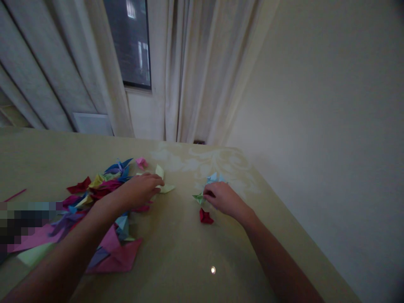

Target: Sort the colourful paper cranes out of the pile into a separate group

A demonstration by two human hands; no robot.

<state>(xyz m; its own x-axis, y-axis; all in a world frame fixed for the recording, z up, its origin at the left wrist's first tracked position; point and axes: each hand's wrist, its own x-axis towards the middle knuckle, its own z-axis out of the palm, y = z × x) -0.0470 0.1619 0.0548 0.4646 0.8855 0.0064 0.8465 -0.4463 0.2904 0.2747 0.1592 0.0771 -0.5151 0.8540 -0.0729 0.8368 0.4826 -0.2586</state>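
My left hand (143, 187) reaches over the edge of a colourful heap, its fingers closed on a pale green origami crane (166, 189) whose middle they cover. To the right, my right hand (224, 198) pinches a small green origami piece (198, 198) at table level, thumb and forefinger together. Just beyond that hand sits a light blue origami piece (214, 177), partly hidden. Nearer to me lies a dark red origami piece (206, 216).
The heap of folded paper (102, 185) spreads across the left, with a large pink folded piece (121, 256) at its near side. A small pink piece (142, 163) lies behind it. A thin red stick (15, 195) is far left. The table (176, 252) meets a wall (331, 126) on the right.
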